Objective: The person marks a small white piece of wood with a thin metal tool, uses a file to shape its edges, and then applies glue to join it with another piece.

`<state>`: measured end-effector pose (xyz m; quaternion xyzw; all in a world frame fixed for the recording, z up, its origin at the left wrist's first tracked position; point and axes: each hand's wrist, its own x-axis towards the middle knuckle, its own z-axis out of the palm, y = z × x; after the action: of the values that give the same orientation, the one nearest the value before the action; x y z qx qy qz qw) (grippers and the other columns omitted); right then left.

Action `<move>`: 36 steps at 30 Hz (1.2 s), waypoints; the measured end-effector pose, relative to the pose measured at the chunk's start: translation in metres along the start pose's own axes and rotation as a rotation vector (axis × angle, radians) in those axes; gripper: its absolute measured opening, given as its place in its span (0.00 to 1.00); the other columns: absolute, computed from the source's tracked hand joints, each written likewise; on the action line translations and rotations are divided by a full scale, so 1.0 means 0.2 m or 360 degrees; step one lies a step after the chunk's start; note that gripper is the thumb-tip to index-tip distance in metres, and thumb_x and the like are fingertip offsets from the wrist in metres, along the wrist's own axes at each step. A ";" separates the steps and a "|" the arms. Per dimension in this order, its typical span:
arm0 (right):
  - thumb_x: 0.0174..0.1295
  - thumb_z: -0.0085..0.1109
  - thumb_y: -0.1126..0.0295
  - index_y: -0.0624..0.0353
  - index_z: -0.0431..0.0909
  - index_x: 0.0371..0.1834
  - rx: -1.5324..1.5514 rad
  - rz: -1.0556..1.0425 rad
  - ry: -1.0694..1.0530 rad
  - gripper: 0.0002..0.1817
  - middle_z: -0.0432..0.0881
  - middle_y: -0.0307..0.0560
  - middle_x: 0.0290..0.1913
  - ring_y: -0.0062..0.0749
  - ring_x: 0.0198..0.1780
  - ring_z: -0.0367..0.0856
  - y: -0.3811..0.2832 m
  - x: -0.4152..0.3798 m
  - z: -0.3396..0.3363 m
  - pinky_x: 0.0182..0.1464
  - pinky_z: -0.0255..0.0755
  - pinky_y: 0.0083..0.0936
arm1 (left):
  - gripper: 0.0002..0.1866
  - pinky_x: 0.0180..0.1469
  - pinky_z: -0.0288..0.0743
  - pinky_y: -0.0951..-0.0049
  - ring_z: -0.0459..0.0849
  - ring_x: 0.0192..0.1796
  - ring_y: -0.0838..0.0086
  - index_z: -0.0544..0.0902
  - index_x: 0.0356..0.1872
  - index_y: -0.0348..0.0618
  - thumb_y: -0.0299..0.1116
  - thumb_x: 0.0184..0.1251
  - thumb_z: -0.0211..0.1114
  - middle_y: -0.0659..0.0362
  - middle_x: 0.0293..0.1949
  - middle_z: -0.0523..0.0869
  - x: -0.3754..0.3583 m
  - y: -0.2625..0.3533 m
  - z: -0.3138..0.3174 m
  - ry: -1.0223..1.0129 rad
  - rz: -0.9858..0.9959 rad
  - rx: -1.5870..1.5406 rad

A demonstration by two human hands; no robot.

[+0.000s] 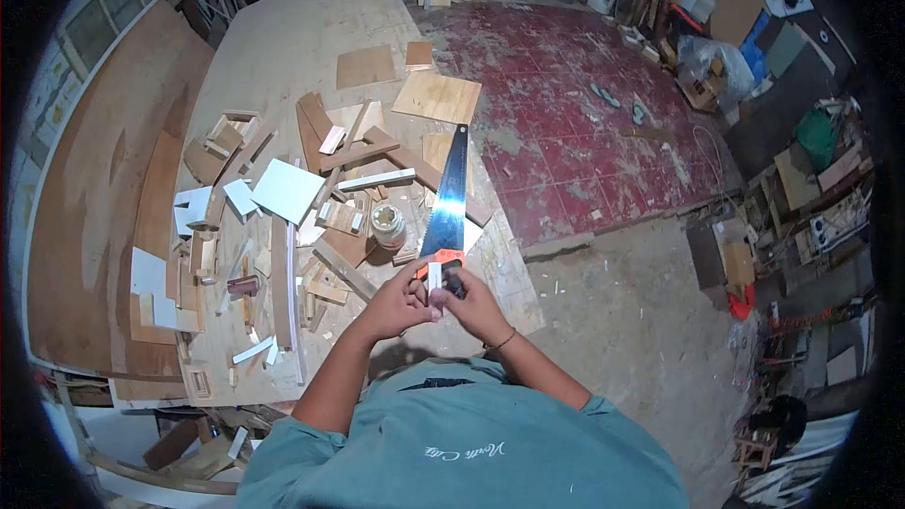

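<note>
My left hand (pixel 396 307) is closed around a small white block (pixel 435 277), its fingers curled at the block's left side. From the other side my right hand (pixel 478 309), with a thin bracelet at the wrist, pinches the lower end of the same block. Just beyond both hands a hand saw (pixel 447 203) lies on the worktable (pixel 514 283), blade pointing away. Its orange and black handle is partly hidden behind my fingers and the block. Left of the blade stands a glass jar (pixel 387 226) with an open top.
Wood offcuts (pixel 344 269), white panels (pixel 288 190) and thin strips crowd the table to the left. Flat boards (pixel 436 97) lie farther back. A large plywood sheet (pixel 104 198) leans at far left. Sandals (pixel 638 113) lie on the red floor (pixel 566 85); stacked materials line the right wall.
</note>
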<state>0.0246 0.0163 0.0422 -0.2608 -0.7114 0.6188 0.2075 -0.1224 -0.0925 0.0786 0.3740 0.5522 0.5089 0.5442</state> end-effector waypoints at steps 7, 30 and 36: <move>0.57 0.65 0.64 0.64 0.76 0.44 -0.0016 0.0103 0.0116 0.17 0.81 0.44 0.31 0.23 0.32 0.76 -0.10 -0.09 -0.16 0.36 0.71 0.25 | 0.50 0.32 0.67 0.85 0.72 0.31 0.86 0.53 0.74 0.47 0.25 0.50 0.73 0.67 0.31 0.74 0.06 -0.03 0.16 -0.0123 0.0058 0.0533; 0.62 0.57 0.70 0.65 0.64 0.57 0.0221 0.0120 -0.0255 0.22 0.77 0.55 0.45 0.32 0.46 0.78 -0.06 -0.27 -0.27 0.50 0.71 0.30 | 0.39 0.39 0.78 0.75 0.79 0.39 0.79 0.60 0.69 0.37 0.29 0.57 0.70 0.62 0.39 0.80 0.06 0.01 0.26 -0.0442 -0.0219 0.0139; 0.62 0.58 0.70 0.64 0.64 0.57 0.0269 0.0048 -0.0279 0.22 0.77 0.54 0.42 0.30 0.46 0.76 -0.01 -0.28 -0.26 0.50 0.70 0.29 | 0.36 0.39 0.77 0.76 0.77 0.39 0.81 0.63 0.68 0.41 0.28 0.58 0.69 0.64 0.38 0.79 0.03 0.02 0.28 -0.0465 -0.0221 0.0082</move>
<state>0.1004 0.0218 0.0526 -0.1978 -0.6682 0.7000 0.1564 -0.0691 -0.0771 0.0876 0.4188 0.5047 0.3958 0.6428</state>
